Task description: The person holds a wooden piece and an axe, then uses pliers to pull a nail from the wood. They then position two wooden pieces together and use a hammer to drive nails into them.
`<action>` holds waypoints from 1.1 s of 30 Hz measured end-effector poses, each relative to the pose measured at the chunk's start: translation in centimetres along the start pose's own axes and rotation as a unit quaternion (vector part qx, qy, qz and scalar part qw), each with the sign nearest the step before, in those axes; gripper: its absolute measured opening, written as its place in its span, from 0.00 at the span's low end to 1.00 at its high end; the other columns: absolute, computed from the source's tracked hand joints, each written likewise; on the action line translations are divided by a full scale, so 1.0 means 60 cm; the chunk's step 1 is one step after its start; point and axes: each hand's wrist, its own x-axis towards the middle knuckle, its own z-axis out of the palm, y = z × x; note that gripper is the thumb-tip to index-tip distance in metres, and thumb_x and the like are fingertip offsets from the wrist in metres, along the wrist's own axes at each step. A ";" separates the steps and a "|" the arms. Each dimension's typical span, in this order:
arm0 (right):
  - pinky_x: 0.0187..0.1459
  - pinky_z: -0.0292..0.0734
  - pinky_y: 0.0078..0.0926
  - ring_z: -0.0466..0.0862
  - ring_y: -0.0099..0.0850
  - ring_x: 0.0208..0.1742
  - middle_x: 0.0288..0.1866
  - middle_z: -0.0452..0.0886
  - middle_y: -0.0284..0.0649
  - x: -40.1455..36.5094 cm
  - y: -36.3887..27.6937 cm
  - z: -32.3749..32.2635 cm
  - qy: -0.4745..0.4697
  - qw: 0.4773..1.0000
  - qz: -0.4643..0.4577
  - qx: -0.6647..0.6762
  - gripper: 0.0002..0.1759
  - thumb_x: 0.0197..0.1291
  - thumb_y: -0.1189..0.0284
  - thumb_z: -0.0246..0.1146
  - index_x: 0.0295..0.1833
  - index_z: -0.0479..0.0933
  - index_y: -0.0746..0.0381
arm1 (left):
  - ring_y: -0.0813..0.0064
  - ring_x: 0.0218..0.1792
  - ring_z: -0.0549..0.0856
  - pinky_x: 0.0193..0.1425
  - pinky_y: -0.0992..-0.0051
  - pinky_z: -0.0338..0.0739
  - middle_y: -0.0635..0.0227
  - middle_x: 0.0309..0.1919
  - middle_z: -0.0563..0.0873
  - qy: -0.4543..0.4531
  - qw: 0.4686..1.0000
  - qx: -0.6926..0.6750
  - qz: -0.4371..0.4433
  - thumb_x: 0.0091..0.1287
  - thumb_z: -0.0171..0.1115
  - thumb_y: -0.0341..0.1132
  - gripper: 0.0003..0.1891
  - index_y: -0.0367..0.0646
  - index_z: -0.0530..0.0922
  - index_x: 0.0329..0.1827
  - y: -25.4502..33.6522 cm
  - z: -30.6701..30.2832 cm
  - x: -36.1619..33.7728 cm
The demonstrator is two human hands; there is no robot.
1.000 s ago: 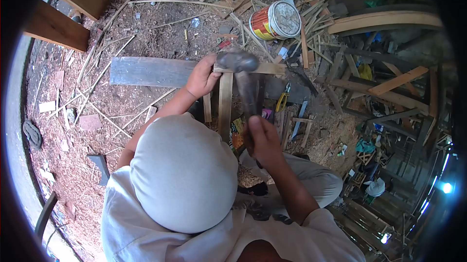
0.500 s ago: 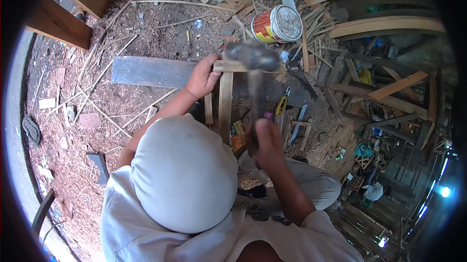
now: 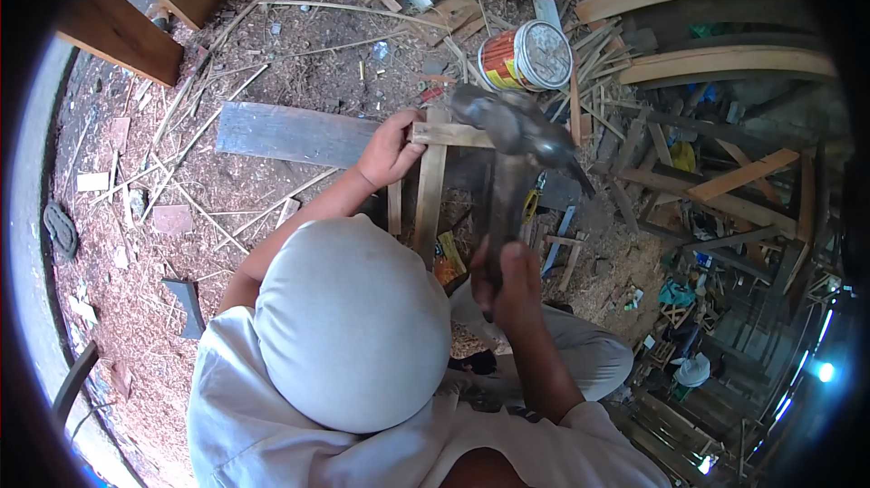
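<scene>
Nearest the camera is the person's pale cap [image 3: 349, 325], on the near side of the wooden frame [image 3: 428, 189]. Just beyond the cap, at the frame's near right, the right hand [image 3: 509, 287] has its fingers wrapped tight round the handle of a hammer [image 3: 507, 139]. The hammer's dark head is blurred and raised over the frame's far right corner, clear of the wood. The left hand [image 3: 388, 153] clasps the frame's far left corner, fingers curled over the end of the top crosspiece and thumb on its near edge. The frame itself stands tilted on the floor [image 3: 227, 207] in front of the person, its slats running away from the cap. Behind the frame a grey plank [image 3: 290, 133] lies flat, its right end hidden by the left hand. Left of the frame the sawdust-strewn floor is fairly open – only thin splinters and chips. Right of the frame, offcuts and sticks crowd close. Beyond the frame's far edge a tin can [image 3: 524, 57] lies on its side.
</scene>
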 end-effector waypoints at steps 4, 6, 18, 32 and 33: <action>0.15 0.59 0.25 0.65 0.23 0.12 0.18 0.71 0.35 -0.007 -0.004 -0.005 0.024 1.000 -0.019 0.005 0.34 0.80 0.42 0.44 0.41 0.75 0.63 | 0.56 0.46 0.81 0.57 0.66 0.77 0.55 0.49 0.79 -0.010 0.995 -0.104 0.009 0.63 0.73 0.31 0.29 0.42 0.65 0.61 -0.010 0.012 0.000; 0.15 0.58 0.25 0.65 0.24 0.12 0.18 0.71 0.36 -0.009 -0.001 -0.012 0.030 1.000 -0.004 -0.003 0.34 0.80 0.42 0.44 0.41 0.74 0.63 | 0.63 0.46 0.79 0.56 0.67 0.76 0.58 0.48 0.78 -0.051 0.996 -0.073 -0.012 0.62 0.72 0.29 0.27 0.42 0.66 0.60 -0.004 -0.003 0.005; 0.15 0.57 0.22 0.65 0.19 0.13 0.17 0.69 0.30 0.003 0.056 -0.020 0.016 0.998 -0.041 -0.053 0.26 0.81 0.50 0.52 0.39 0.74 0.61 | 0.48 0.25 0.80 0.31 0.60 0.75 0.55 0.22 0.78 -0.079 0.991 0.044 -0.094 0.56 0.71 0.34 0.12 0.38 0.75 0.28 -0.014 -0.002 0.034; 0.14 0.55 0.24 0.64 0.21 0.11 0.15 0.66 0.29 0.005 0.018 -0.010 0.072 0.993 -0.092 0.031 0.34 0.78 0.39 0.51 0.34 0.73 0.61 | 0.43 0.28 0.80 0.31 0.59 0.74 0.53 0.22 0.76 -0.036 0.992 0.102 -0.060 0.54 0.66 0.28 0.08 0.38 0.73 0.27 -0.039 0.016 0.022; 0.14 0.55 0.24 0.64 0.21 0.11 0.15 0.66 0.29 -0.001 0.011 -0.016 0.073 0.993 -0.091 0.032 0.34 0.78 0.39 0.51 0.34 0.73 0.61 | 0.43 0.27 0.79 0.31 0.58 0.74 0.53 0.22 0.75 -0.028 0.993 0.100 -0.055 0.53 0.65 0.28 0.09 0.37 0.71 0.26 -0.038 0.018 0.022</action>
